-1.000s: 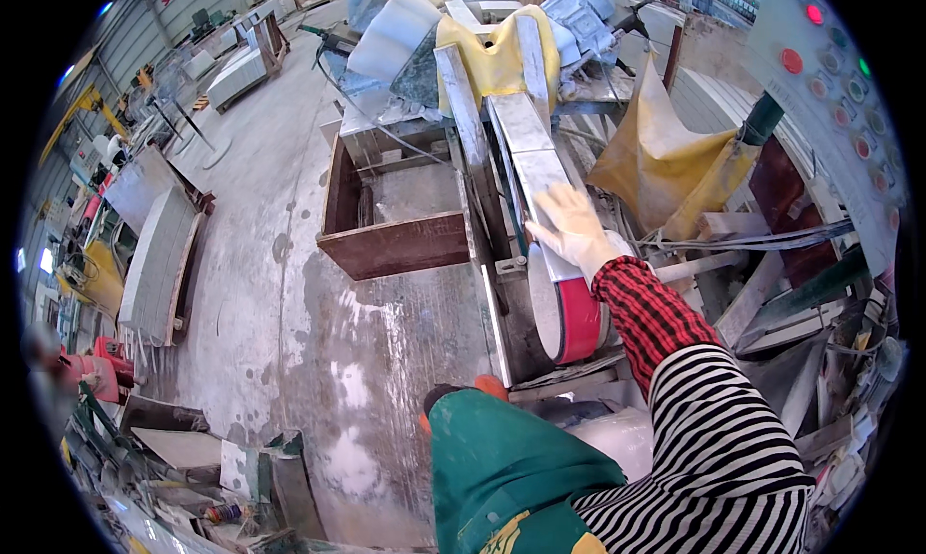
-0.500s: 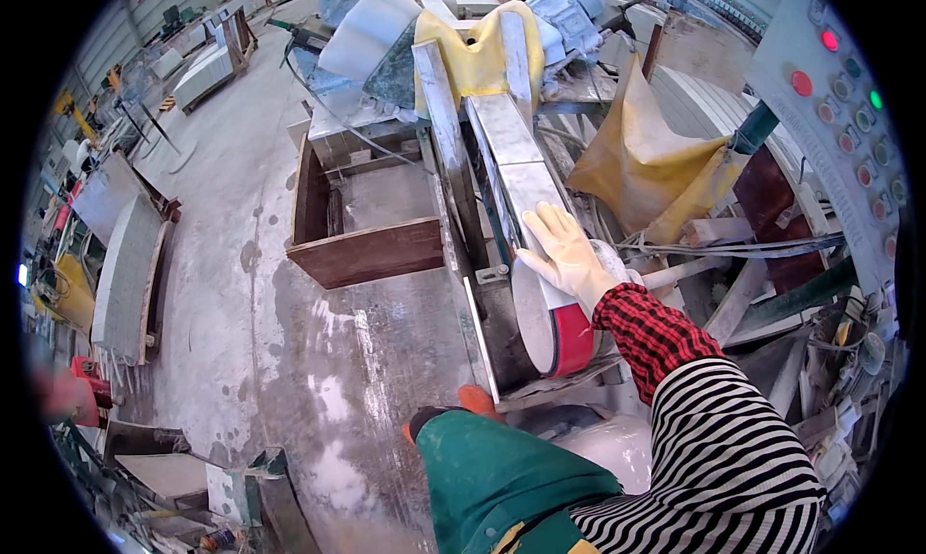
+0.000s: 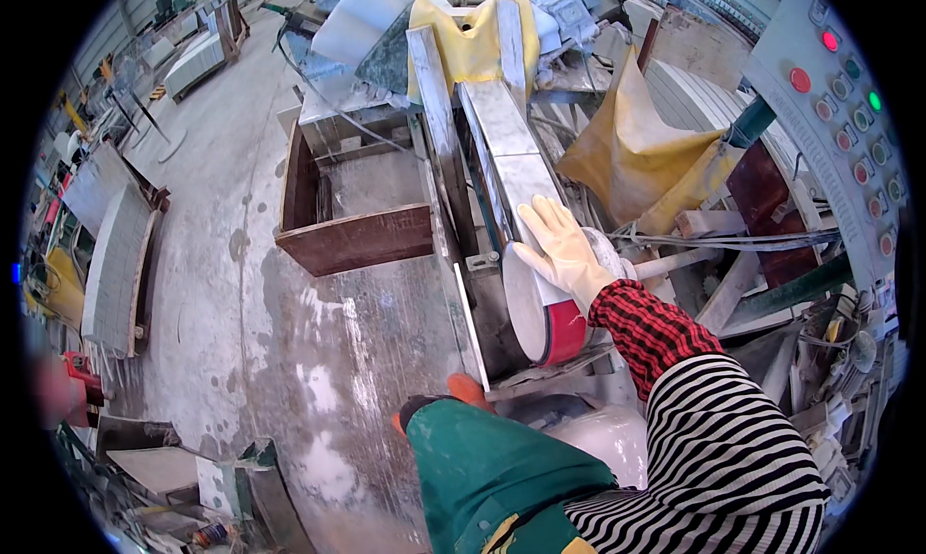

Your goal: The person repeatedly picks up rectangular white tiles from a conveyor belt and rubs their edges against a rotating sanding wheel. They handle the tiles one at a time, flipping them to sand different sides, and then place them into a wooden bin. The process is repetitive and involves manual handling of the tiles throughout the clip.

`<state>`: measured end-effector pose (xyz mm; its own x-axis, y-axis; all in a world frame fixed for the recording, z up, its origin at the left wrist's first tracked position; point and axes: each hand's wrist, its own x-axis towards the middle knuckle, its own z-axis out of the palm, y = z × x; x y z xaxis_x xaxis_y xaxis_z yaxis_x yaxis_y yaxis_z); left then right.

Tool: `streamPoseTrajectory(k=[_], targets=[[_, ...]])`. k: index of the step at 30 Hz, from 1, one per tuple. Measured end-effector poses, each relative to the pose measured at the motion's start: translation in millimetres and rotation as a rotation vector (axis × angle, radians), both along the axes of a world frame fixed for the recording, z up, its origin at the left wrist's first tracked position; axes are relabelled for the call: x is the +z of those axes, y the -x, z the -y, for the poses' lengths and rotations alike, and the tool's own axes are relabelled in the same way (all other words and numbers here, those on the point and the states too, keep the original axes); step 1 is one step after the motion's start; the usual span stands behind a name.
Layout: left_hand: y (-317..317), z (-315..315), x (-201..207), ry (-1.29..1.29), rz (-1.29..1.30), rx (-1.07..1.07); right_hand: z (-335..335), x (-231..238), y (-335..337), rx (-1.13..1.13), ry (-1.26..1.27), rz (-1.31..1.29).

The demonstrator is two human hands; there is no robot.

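My right hand (image 3: 562, 250), in a pale rubber glove, lies flat with its fingers spread on a white-grey stone strip (image 3: 529, 176). The strip rests lengthwise on a narrow conveyor, and another pale strip (image 3: 498, 115) lies end to end beyond it. Toward me the conveyor ends in a rounded belt end with a red band (image 3: 565, 330). At its far end a yellow flap (image 3: 479, 62) hangs over the strips between two upright boards. My left hand is out of view.
A control panel (image 3: 837, 106) with lit buttons stands at the upper right, near a draped yellow sheet (image 3: 637, 159). An open brown-sided box (image 3: 357, 243) sits left of the conveyor. Stacked slabs (image 3: 119, 270) lean farther left. Stone offcuts (image 3: 834, 414) crowd the lower right.
The whole view has shifted slightly. My right hand keeps its place on the stone strip, and the strips show no clear movement.
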<state>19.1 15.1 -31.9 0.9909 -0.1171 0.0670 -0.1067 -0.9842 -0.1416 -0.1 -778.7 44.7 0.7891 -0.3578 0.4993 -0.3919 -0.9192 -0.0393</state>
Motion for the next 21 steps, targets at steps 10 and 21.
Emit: streamPoseTrajectory(k=[10,21], targets=[[-1.7,-2.3,-3.1,-0.035,-0.048,0.042,-8.8,1.3,5.9,-0.014,-0.069,-0.015],[-0.1,1.5,-9.6,0.429,-0.016,0.192,-21.1,4.2,14.4,-0.008,-0.038,-0.002]])
